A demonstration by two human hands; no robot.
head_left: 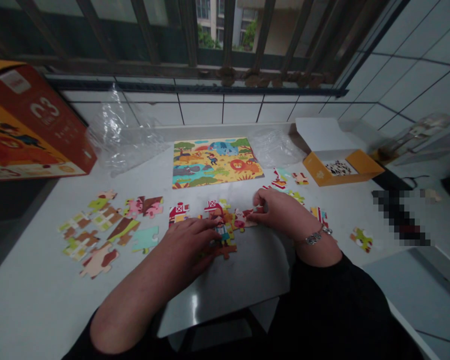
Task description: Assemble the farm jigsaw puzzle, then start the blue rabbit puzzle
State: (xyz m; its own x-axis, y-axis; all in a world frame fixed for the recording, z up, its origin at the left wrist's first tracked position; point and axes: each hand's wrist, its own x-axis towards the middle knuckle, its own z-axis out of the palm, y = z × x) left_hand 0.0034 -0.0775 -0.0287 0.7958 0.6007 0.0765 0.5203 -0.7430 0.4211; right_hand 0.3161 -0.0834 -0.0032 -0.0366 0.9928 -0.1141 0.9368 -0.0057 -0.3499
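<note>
Several joined puzzle pieces (224,243), showing a person in a blue outfit and a red barn top, lie in front of me. My left hand (191,241) rests over their left side, fingers stretched out and touching them; what lies beneath the palm is hidden. On the right, my right hand (281,210) has thumb and forefinger closed on the edge of a puzzle piece (243,218) with a cow's face. That piece lies against the joined ones; whether it is locked in I cannot tell. A red barn piece (179,209) shows just beyond my left hand.
Loose pieces (99,261) spread to the left, more pieces (300,178) to the right. A finished animal picture (217,162) lies behind, between crumpled plastic wraps (123,140). An orange open box (343,172) stands back right, a large red-orange box (33,125) at left.
</note>
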